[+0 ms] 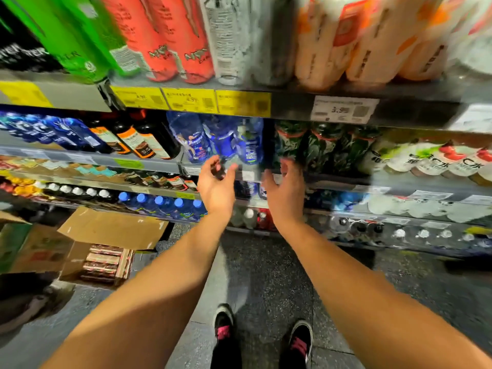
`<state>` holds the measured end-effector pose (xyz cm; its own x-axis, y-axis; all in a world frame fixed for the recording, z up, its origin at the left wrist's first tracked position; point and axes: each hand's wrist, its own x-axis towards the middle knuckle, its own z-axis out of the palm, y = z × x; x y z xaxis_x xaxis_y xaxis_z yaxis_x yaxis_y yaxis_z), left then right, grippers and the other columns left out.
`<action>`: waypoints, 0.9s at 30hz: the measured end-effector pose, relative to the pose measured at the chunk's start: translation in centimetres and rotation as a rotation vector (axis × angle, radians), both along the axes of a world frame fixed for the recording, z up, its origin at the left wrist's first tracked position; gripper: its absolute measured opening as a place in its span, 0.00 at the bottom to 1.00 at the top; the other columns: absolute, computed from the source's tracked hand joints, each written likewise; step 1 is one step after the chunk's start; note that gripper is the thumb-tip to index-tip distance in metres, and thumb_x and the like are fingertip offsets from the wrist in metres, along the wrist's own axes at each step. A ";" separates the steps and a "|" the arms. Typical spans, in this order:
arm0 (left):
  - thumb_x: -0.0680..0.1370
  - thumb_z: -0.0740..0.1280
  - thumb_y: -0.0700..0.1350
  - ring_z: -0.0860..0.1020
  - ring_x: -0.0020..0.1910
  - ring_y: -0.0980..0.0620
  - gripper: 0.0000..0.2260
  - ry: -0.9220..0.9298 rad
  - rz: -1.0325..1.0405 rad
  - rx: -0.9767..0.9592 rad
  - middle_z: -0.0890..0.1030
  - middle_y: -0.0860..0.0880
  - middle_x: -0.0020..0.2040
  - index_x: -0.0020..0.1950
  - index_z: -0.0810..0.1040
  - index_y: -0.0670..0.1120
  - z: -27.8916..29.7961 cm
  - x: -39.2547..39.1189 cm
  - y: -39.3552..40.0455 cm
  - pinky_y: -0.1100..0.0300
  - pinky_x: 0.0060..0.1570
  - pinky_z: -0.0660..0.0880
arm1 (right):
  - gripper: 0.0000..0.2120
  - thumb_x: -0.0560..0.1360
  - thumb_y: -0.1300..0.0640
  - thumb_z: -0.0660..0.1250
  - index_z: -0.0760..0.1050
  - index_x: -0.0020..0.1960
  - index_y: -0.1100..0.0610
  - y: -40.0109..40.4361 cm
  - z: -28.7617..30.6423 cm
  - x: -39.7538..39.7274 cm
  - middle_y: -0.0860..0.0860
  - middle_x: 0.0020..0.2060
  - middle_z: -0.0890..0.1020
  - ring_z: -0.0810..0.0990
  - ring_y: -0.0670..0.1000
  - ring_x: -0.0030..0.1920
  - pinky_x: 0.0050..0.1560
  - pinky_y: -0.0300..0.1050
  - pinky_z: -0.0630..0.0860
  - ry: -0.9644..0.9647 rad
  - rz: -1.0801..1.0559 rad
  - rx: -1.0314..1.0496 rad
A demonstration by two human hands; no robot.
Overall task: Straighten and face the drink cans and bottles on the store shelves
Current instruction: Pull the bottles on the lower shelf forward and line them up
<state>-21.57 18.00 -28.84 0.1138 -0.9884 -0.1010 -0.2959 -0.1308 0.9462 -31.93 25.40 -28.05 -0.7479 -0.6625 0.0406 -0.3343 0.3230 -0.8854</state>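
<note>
Blue bottles [223,139] stand in a row on the second shelf, straight ahead. My left hand [216,185] hovers just below and in front of them, fingers loosely curled, holding nothing. My right hand [285,190] is beside it to the right, also relaxed and empty, in front of the green-leaf labelled bottles [316,147]. Tall green, red and white cans [170,41] fill the top shelf above. The picture is blurred by motion.
Dark bottles with orange labels [138,139] stand left of the blue ones. White and red bottles [436,161] fill the right. Lower shelves hold blue-capped bottles [159,203]. An open cardboard box [106,235] of packs sits on the floor at left. My shoes [263,339] are below.
</note>
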 end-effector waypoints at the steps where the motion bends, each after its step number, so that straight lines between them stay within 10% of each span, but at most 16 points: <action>1: 0.75 0.75 0.44 0.80 0.48 0.53 0.18 0.003 0.013 -0.027 0.82 0.43 0.52 0.63 0.78 0.43 0.0 0.4 -0.5 0.63 0.52 0.77 | 0.21 0.76 0.53 0.69 0.71 0.66 0.60 -1.0 -0.1 0.3 0.56 0.61 0.77 0.76 0.55 0.62 0.61 0.50 0.73 0.040 -0.006 0.036; 4: 0.77 0.72 0.41 0.77 0.44 0.65 0.19 -0.034 -0.020 -0.076 0.81 0.43 0.57 0.66 0.76 0.41 -0.2 1.3 -2.4 0.78 0.46 0.69 | 0.26 0.76 0.48 0.69 0.71 0.67 0.63 -3.8 -0.4 1.3 0.58 0.61 0.78 0.76 0.57 0.62 0.59 0.47 0.71 0.178 -0.052 0.122; 8: 0.79 0.67 0.36 0.77 0.65 0.48 0.23 0.049 -0.217 -0.102 0.77 0.43 0.68 0.74 0.68 0.39 -0.8 1.2 -4.4 0.56 0.64 0.74 | 0.36 0.74 0.48 0.72 0.63 0.73 0.65 -7.1 -1.4 2.5 0.62 0.67 0.73 0.73 0.59 0.67 0.63 0.50 0.70 0.221 -0.006 0.160; 16: 0.80 0.65 0.43 0.72 0.69 0.44 0.23 -0.142 -0.222 -0.212 0.73 0.42 0.70 0.75 0.67 0.41 -3.1 1.2 -6.3 0.47 0.65 0.71 | 0.41 0.73 0.43 0.71 0.58 0.74 0.65 -10.7 -3.2 2.4 0.64 0.62 0.76 0.76 0.63 0.60 0.53 0.54 0.77 0.241 -0.086 0.199; 21: 0.80 0.66 0.44 0.74 0.64 0.49 0.22 -0.096 -0.190 -0.206 0.75 0.43 0.67 0.73 0.69 0.41 -3.0 1.0 -6.4 0.58 0.62 0.71 | 0.40 0.70 0.42 0.73 0.63 0.70 0.67 -10.5 -2.9 2.8 0.64 0.53 0.80 0.80 0.64 0.50 0.40 0.52 0.77 0.350 -0.161 0.253; 27: 0.78 0.70 0.44 0.74 0.61 0.50 0.23 -0.058 -0.088 -0.144 0.76 0.44 0.64 0.71 0.71 0.41 -2.3 -0.2 -6.4 0.73 0.53 0.64 | 0.41 0.70 0.44 0.74 0.62 0.70 0.68 -9.4 -2.5 3.3 0.64 0.59 0.78 0.78 0.64 0.57 0.49 0.55 0.79 0.297 -0.187 0.242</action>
